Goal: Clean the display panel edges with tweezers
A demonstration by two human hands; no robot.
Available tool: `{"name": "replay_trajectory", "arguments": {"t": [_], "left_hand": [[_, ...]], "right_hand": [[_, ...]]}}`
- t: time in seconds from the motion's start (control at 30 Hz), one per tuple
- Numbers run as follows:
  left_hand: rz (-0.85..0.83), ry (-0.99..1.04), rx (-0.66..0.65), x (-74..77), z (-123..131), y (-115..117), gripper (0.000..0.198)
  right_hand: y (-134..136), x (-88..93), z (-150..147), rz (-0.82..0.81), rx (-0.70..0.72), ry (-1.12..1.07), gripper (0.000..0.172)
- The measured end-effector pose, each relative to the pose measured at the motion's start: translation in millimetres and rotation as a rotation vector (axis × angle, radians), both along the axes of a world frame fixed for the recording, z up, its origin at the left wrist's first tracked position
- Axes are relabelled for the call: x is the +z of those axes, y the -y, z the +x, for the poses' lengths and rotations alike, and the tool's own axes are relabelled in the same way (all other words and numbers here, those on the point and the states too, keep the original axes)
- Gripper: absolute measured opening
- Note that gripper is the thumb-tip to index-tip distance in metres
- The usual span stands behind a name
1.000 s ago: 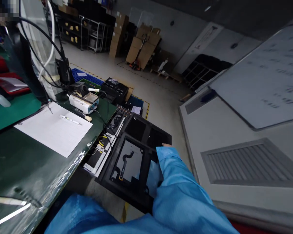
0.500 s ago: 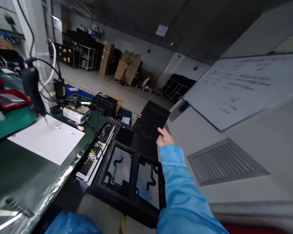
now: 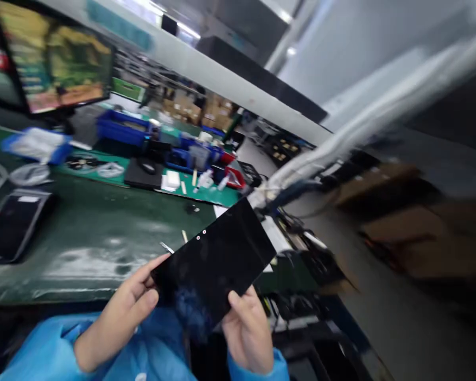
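Note:
A thin black rectangular tablet screen (image 3: 222, 259) is tilted in front of me, above the front edge of the bench, with two small pale dots near its upper left edge. My right hand (image 3: 248, 325) grips its lower edge, thumb on the dark face and fingers behind. At the left corner my left hand (image 3: 121, 309) is closed around the edge; its index finger reaches along the back and its thumb lies close beside the panel. Behind the screen, a thin metal tool (image 3: 167, 247) rests on the green bench mat (image 3: 91, 227).
A device with a black screen (image 3: 14, 225) lies at the bench's left. Further back are blue bins (image 3: 122, 127), a red tray (image 3: 235, 178) and a monitor (image 3: 59, 58). A pale post (image 3: 365, 127) rises at the right. Dark trays, blurred, stand below right.
My view has swung left from the side trays to the bench. The screen, earlier in my right hand above the trays, is now in front of my body, and my left hand has joined it.

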State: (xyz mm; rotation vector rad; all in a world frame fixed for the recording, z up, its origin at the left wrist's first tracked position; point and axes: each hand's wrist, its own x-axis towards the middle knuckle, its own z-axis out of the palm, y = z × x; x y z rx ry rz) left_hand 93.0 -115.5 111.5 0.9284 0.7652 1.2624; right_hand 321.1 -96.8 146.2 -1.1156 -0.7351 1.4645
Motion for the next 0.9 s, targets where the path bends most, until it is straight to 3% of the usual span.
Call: {"name": "replay_trajectory", "arguments": {"t": [0.1,0.2,0.33,0.53,0.9], "left_hand": [[-0.126,-0.08,0.136,17.8,-26,-1,0.058],[-0.219,-0.173,0.257,20.9,-53,4,0.05],[-0.248,-0.213,0.295,18.6,-81,9,0.042],[-0.239,-0.364,0.319,20.1,-106,9,0.037],[-0.291,-0.401,0.329,19.0,-120,7,0.04]], "right_hand": [[1,-17.5,-37,-0.026,0.14,-0.031,0.05],[5,-32.8,-52,-0.059,0.245,-0.004,0.048],[12,-44.8,-60,-0.103,0.136,0.047,0.036],[17,-47.2,-66,-0.119,0.096,0.114,0.037],[16,-36.7,-71,-0.213,0.103,0.076,0.037]]}}
